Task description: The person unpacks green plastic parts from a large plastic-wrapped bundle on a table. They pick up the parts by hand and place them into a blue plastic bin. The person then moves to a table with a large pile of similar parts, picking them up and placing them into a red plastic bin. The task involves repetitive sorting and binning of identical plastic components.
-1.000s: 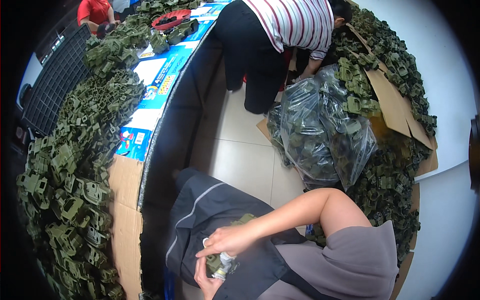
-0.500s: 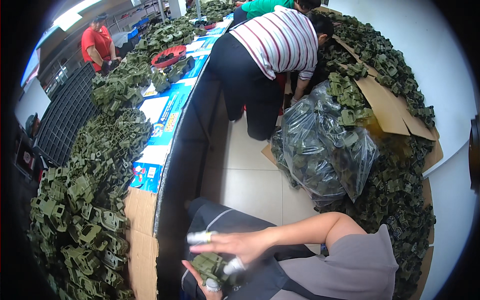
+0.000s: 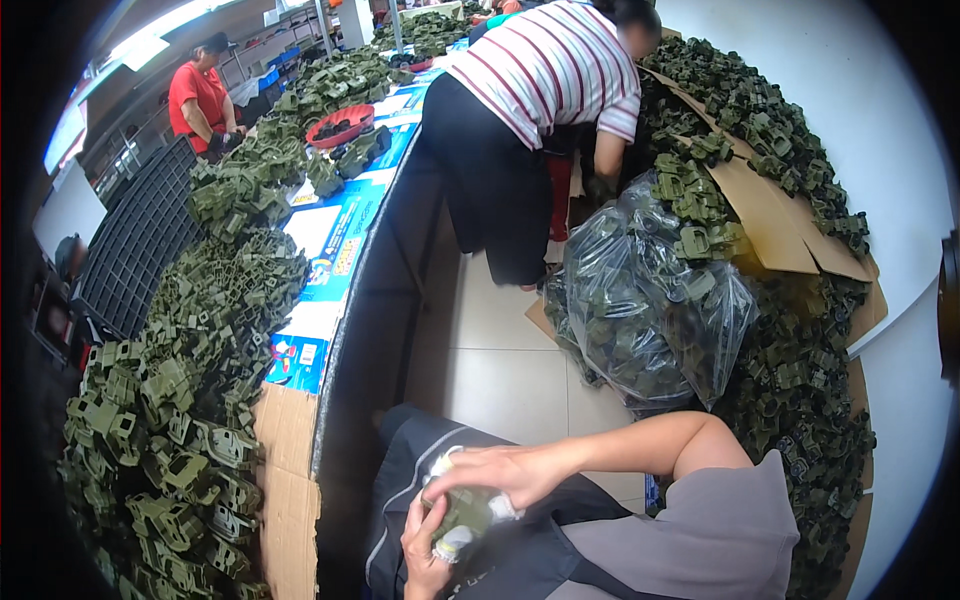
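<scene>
Over my lap I hold an olive-green plastic part (image 3: 466, 514), partly covered by my fingers; it looks like a toy vehicle body. My right hand (image 3: 505, 472) lies across its top, with its fingers curled round the far side. From below, my left hand (image 3: 425, 560) grips the part with thumb and fingers. White wraps cover some of my fingertips. The part's underside is hidden, and its details are smeared by motion.
On my left, a long table edged with cardboard (image 3: 290, 480) carries a heap of green parts (image 3: 170, 400) and a red basket (image 3: 340, 125). To the right stand a filled clear plastic bag (image 3: 640, 300) and another heap (image 3: 800, 400). A person in stripes (image 3: 550, 70) bends ahead.
My right hand's fingers have closed down over the green part, and my left hand has come up and wrapped round it. The striped-shirt person has shifted slightly.
</scene>
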Available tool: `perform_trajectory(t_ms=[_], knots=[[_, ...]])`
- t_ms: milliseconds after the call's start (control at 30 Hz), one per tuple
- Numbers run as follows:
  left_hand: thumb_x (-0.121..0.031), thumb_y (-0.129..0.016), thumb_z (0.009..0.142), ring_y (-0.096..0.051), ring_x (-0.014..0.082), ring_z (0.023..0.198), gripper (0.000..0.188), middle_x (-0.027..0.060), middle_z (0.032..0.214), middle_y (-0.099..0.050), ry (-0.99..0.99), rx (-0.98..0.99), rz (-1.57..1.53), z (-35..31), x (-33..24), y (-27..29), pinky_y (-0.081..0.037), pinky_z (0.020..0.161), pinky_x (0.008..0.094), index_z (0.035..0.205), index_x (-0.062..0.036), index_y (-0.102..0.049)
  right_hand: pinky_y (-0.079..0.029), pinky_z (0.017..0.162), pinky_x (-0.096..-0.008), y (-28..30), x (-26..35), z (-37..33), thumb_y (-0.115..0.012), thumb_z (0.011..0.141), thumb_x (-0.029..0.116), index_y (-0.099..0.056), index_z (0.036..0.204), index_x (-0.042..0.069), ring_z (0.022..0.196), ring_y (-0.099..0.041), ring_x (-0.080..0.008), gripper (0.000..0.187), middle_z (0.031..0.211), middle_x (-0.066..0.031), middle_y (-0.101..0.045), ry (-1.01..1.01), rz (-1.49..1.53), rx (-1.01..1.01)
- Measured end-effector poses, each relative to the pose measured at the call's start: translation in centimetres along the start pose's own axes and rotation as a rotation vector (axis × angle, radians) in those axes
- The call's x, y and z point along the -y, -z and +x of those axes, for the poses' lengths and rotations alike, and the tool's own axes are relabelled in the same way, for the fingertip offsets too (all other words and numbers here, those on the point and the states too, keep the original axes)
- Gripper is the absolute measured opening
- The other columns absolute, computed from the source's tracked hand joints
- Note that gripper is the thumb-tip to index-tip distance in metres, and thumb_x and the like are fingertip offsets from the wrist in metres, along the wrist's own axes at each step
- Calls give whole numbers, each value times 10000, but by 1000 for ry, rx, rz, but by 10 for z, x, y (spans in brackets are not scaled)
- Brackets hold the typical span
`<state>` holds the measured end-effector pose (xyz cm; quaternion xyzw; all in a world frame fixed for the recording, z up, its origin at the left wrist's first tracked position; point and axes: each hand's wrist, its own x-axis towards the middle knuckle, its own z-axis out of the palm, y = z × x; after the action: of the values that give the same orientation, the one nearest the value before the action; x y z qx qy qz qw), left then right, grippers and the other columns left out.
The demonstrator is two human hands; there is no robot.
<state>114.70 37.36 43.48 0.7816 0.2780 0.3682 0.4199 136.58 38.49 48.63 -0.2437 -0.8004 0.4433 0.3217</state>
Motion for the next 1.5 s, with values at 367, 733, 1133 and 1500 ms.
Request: perform_trajectory(t_ms=[367,733,1133,1500], knots=[[-405,-778,518,-409,264,1120,1116,165,1227,-398,370,-343,-166,-24,-12,41,-334,939,373,1341,-49,-114,-380,870,-317,-10,-28,-5,-648,711,132,-403,1222,78,1045,-456,-243,570,1083,-116,-461,-84,151,-387],[-92,-790,510,-501,226,1007,874,122,1141,-460,342,-437,-208,-51,2,26,-417,870,337,1237,-31,-308,-337,922,-328,-7,-22,-11,-619,694,53,-422,1190,62,1074,-437,-250,534,1134,-101,-470,-22,195,-189],[-160,-760,605,-434,222,1109,747,140,1188,-438,260,-175,-63,-29,-7,71,-337,935,329,1221,-8,-367,-336,926,-310,-3,-35,9,-684,639,69,-418,1197,39,1114,-415,-190,619,1174,-111,-443,-194,340,-158],[-94,-666,696,-486,208,1050,641,108,1105,-519,468,-683,5,-72,-1,117,-352,916,325,1260,-66,-362,-421,771,-239,152,-162,146,-391,810,-65,-444,1164,36,915,-526,-140,372,1060,-63,-524,-191,322,-1209]])
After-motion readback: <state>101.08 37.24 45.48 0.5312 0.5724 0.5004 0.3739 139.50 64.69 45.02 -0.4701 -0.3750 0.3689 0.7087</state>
